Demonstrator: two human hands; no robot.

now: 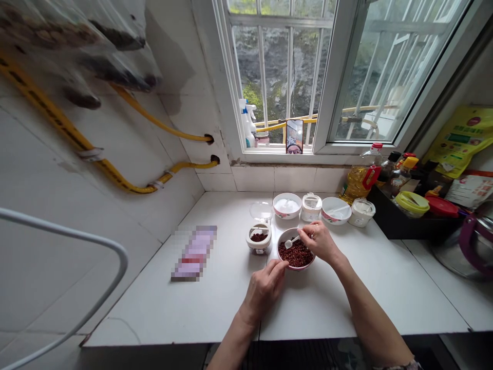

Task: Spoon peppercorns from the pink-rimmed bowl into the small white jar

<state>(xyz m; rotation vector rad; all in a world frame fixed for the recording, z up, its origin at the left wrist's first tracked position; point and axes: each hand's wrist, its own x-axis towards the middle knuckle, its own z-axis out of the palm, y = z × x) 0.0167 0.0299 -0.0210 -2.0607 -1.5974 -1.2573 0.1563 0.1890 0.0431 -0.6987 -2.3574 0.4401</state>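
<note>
A bowl (pixel 296 258) of small dark red-brown grains or peppercorns stands on the white counter. My right hand (pixel 318 241) pinches the handle of a small white spoon (pixel 288 244), whose tip is over the contents. At the bowl's near left rim, my left hand (pixel 266 282) grips the edge between thumb and fingers. Just left of the bowl is a clear jar (pixel 259 245) with a white rim, its opening showing the same dark red pieces. A transparent lid (pixel 261 210) lies behind that jar.
Behind stand a bowl of white powder (pixel 287 205), a lidded jar (pixel 311 206), another bowl (pixel 336 211) and a second jar (pixel 362 212). An oil bottle (pixel 357 177) and a black condiment box (pixel 400 218) are at right. A blurred purple packet (pixel 195 253) lies left.
</note>
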